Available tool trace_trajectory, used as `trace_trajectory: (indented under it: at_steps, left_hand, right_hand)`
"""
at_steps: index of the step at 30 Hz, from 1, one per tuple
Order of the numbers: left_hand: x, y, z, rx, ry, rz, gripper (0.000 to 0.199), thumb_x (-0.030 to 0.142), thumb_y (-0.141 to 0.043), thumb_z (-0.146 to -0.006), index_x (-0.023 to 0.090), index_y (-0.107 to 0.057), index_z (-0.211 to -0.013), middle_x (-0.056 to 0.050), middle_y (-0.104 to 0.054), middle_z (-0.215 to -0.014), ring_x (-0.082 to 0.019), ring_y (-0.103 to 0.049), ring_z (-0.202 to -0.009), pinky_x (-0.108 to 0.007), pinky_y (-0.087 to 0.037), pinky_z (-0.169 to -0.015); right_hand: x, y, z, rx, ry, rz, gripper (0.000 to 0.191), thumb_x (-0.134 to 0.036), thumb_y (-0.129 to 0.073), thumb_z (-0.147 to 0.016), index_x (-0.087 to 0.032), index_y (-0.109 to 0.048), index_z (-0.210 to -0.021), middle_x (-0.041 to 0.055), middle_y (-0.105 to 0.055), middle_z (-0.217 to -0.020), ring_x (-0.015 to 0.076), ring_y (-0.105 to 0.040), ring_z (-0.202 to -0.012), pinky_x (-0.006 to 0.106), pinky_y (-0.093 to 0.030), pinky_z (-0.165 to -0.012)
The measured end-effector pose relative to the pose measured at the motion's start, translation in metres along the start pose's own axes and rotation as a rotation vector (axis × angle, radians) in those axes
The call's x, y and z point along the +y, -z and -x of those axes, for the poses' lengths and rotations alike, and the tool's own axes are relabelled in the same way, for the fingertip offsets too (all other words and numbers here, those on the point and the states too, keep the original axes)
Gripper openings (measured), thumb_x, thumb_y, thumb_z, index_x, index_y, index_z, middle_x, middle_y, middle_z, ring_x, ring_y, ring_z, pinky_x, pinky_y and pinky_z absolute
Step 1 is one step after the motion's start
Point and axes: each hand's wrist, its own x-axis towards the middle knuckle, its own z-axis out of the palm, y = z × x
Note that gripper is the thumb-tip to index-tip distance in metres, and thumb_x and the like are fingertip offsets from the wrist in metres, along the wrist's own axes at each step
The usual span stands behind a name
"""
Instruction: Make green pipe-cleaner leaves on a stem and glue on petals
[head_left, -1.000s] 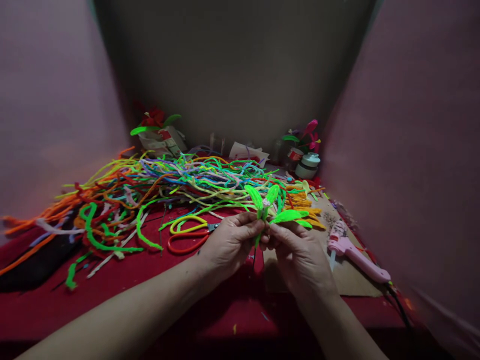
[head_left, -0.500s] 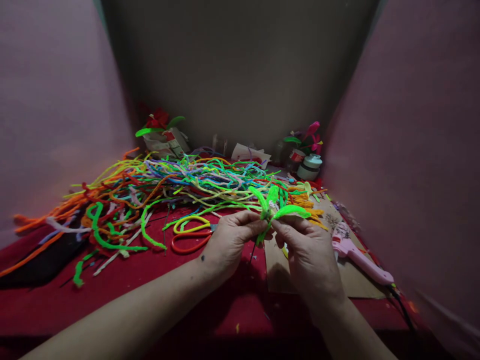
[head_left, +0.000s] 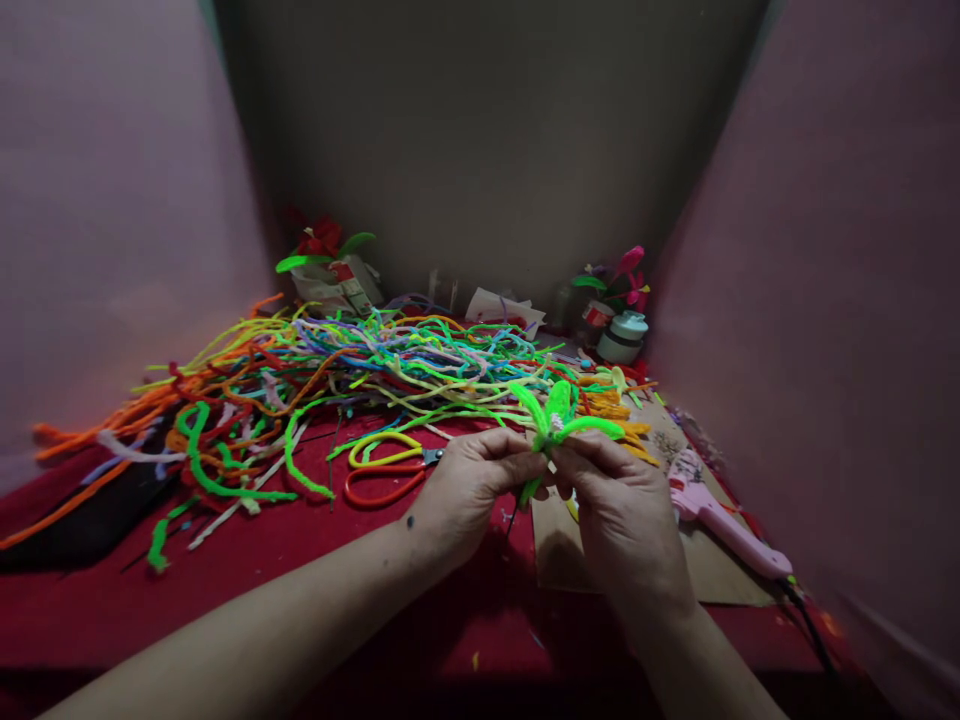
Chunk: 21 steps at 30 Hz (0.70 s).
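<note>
Between my two hands is a bright green pipe-cleaner flower [head_left: 556,405] with several leaf-shaped petals and a small whitish centre. My left hand [head_left: 480,480] pinches its base from the left, thumb and forefinger closed. From the right, my right hand [head_left: 622,500] pinches the same base. A thin dark stem shows below my fingertips, and part of the base is hidden by them. Scissors [head_left: 386,470] with one yellow and one red handle lie just left of my left hand, their blades mostly behind it.
A wide heap of coloured pipe cleaners [head_left: 420,360] covers the back of the red cloth [head_left: 300,620]. At right, a pink glue gun [head_left: 731,525] rests on cardboard [head_left: 562,560]. A pale-lidded jar [head_left: 624,335] and finished flowers [head_left: 319,240] stand behind, between pinkish side panels.
The flower and both hands have shifted slightly right and down, and the petals have turned a little so they look more spread. Both pinches remain closed at the base.
</note>
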Motion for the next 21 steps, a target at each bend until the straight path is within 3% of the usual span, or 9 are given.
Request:
trace_trajectory:
  at_steps: [7, 13, 21]
  left_hand:
    - [0.005, 0.001, 0.001, -0.066, 0.031, 0.036, 0.016, 0.022, -0.070, -0.070, 0.013, -0.062, -0.059, -0.001, -0.061, -0.058, -0.009, -0.053, -0.053, -0.023, -0.039, -0.057]
    - [0.005, 0.002, 0.000, -0.111, 0.094, 0.070, 0.017, 0.022, -0.073, -0.064, 0.012, -0.062, -0.057, -0.002, -0.061, -0.058, -0.009, -0.053, -0.052, -0.022, -0.040, -0.054]
    - [0.005, 0.004, -0.001, -0.234, 0.237, 0.128, 0.010, 0.014, -0.072, -0.059, 0.011, -0.063, -0.059, -0.002, -0.061, -0.054, -0.011, -0.053, -0.048, -0.023, -0.041, -0.051]
  right_hand:
    - [0.004, 0.002, -0.005, 0.042, -0.098, -0.198, 0.014, -0.023, -0.081, -0.053, -0.021, -0.069, -0.060, -0.0032, -0.059, -0.054, 0.0110, -0.048, -0.052, 0.026, -0.038, -0.052]
    - [-0.002, 0.005, -0.008, -0.118, -0.196, -0.184, 0.013, -0.024, -0.081, -0.052, -0.019, -0.069, -0.054, -0.0012, -0.058, -0.053, 0.0102, -0.047, -0.051, 0.024, -0.041, -0.051]
    - [-0.004, 0.015, -0.007, -0.267, -0.118, -0.127, 0.008, -0.019, -0.076, -0.059, -0.021, -0.068, -0.058, -0.0002, -0.062, -0.070, 0.0167, -0.055, -0.076, 0.032, -0.046, -0.076]
